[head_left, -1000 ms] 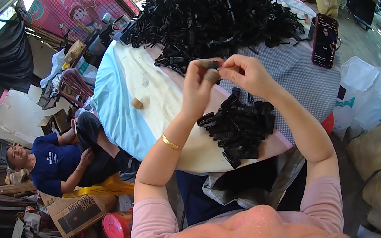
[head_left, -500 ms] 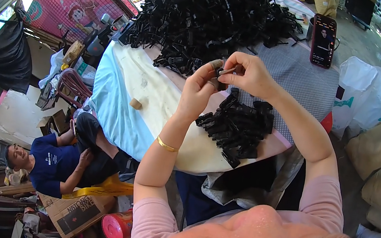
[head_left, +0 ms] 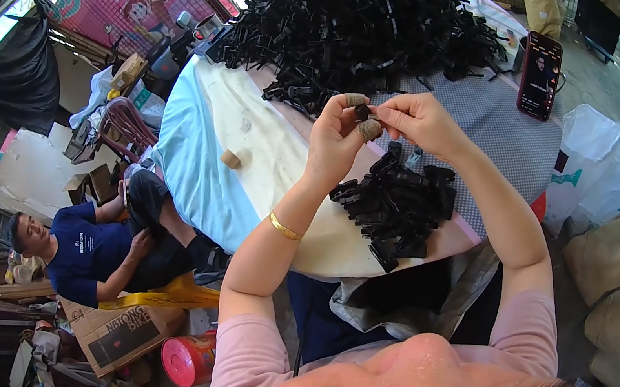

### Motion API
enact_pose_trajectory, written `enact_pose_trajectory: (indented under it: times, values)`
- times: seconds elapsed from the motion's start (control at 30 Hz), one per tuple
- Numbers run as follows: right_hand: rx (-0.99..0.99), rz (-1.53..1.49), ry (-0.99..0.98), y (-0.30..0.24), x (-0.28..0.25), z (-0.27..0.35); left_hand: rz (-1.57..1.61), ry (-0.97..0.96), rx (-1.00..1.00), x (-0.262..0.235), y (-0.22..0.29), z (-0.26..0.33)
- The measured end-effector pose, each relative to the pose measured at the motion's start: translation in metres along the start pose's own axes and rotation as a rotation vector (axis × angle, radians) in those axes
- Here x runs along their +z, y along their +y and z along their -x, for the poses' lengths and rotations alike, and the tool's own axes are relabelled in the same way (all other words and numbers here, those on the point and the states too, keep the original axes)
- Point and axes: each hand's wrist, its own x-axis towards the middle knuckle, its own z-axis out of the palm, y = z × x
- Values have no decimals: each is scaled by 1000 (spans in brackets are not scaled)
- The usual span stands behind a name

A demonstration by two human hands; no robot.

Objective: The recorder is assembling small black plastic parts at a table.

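Above the table (head_left: 269, 148), left hand (head_left: 337, 138) and right hand (head_left: 419, 122) meet, fingers pinched narrowly on one small black clip (head_left: 363, 111). Left fingertips wear tan wraps. Small pile of clips (head_left: 399, 206) lies just below; large heap (head_left: 357, 26) beyond; phone (head_left: 540, 75) upright at right.

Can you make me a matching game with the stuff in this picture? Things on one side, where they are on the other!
Things:
1. small black piece
2. phone
3. gold bangle
4. big heap of black pieces

Places:
A. on the left wrist
B. at the far end of the table
C. pinched between the left hand and right hand
D. propped up at the table's far right

Pairs: 1-C, 2-D, 3-A, 4-B
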Motion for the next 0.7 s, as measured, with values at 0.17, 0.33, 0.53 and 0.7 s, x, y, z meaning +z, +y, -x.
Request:
enact_pose_trajectory:
  times: [0.17,0.33,0.53,0.7]
  values:
    - [-72,25,31,-2,6,3,-67,53,68,3,-3,2]
    - [-39,-9,46,-3,9,5,-412,190,271,12,0,7]
    - [-198,225,150,14,-6,-11,-426,162,201,3,-15,-1]
    - [-182,794,662,39,-90,-29,-571,-346,77,11,-2,5]
